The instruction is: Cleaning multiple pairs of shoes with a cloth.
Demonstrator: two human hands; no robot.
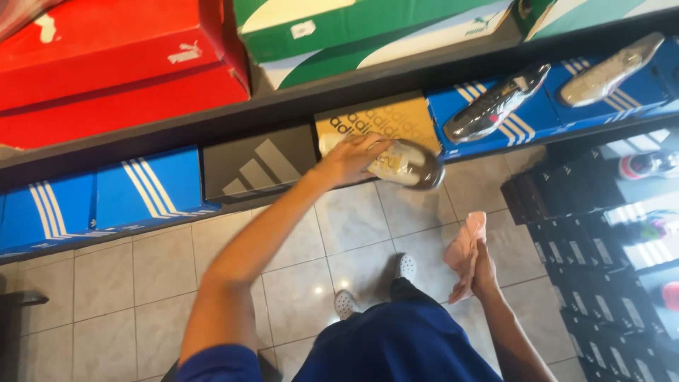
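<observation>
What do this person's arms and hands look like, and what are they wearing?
Both arms are bare from the upper arm down. The left hand and the right hand wear no gloves, and no rings or watch can be seen. A short dark blue sleeve covers the left shoulder, matching the blue garment below.

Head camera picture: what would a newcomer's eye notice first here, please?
First, the left hand at the centre, holding a plastic-wrapped shoe against a yellow box on the dark shelf. Next, the right hand, lower right, gripping a pink cloth above the tiled floor. Big red boxes fill the upper left, and two more wrapped shoes lie on blue striped boxes at the upper right.
</observation>
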